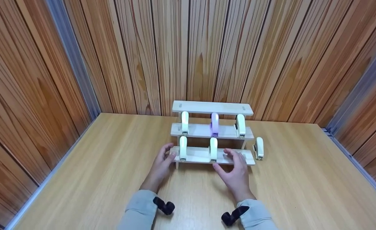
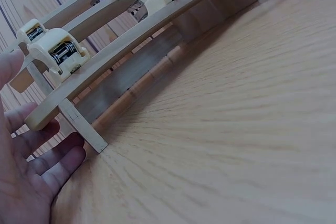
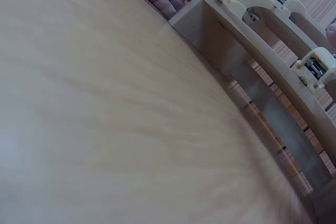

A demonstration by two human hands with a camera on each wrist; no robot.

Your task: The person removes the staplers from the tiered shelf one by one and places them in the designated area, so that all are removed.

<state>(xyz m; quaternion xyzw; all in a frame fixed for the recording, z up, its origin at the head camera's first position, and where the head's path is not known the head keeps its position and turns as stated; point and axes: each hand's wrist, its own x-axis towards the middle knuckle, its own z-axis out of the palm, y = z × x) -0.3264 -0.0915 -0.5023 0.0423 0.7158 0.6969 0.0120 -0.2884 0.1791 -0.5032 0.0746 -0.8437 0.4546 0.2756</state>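
Note:
A three-tier wooden display rack (image 1: pixel 198 154) stands on the table with small staplers on its tiers. My left hand (image 1: pixel 161 162) grips the left end of the lowest tier, fingers (image 2: pixel 63 163) underneath beside the leg. Close to that hand stands a white stapler (image 1: pixel 183 148); another white stapler (image 1: pixel 213 149) is at the tier's middle. My right hand (image 1: pixel 236 172) hovers over the right part of this tier, thumb and fingers spread with nothing between them. The thumb is near the middle stapler's base. Right of the rack, a white stapler (image 1: pixel 259 148) stands on the table.
On the middle tier are a white stapler (image 1: pixel 184 123), a purple stapler (image 1: pixel 214 124) and another white stapler (image 1: pixel 240 126). The top tier (image 1: pixel 212 107) is bare. Wood-plank walls (image 1: pixel 169 57) enclose the table (image 1: pixel 111 153) at the back and sides.

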